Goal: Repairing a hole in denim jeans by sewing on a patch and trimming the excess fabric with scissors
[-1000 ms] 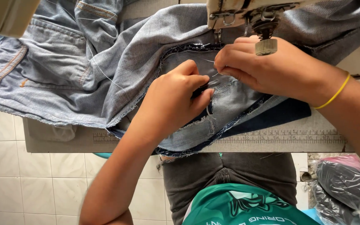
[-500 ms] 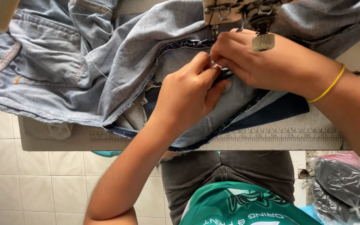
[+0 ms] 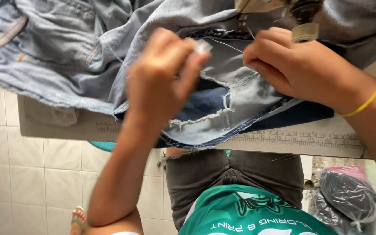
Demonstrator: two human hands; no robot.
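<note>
The left hand [image 3: 162,82] is raised over the jeans [image 3: 66,52], fingers pinched on a pale thread [image 3: 225,44]. The right hand [image 3: 297,65] presses the torn denim to the table [image 3: 283,141], fingers together.

Two hands [image 3: 162,82], one denim garment [image 3: 66,48]

Low at your right, a bulging black plastic bag [image 3: 349,193] sits on the floor, a pink plastic bag [image 3: 354,171] tucked just behind it.
</note>
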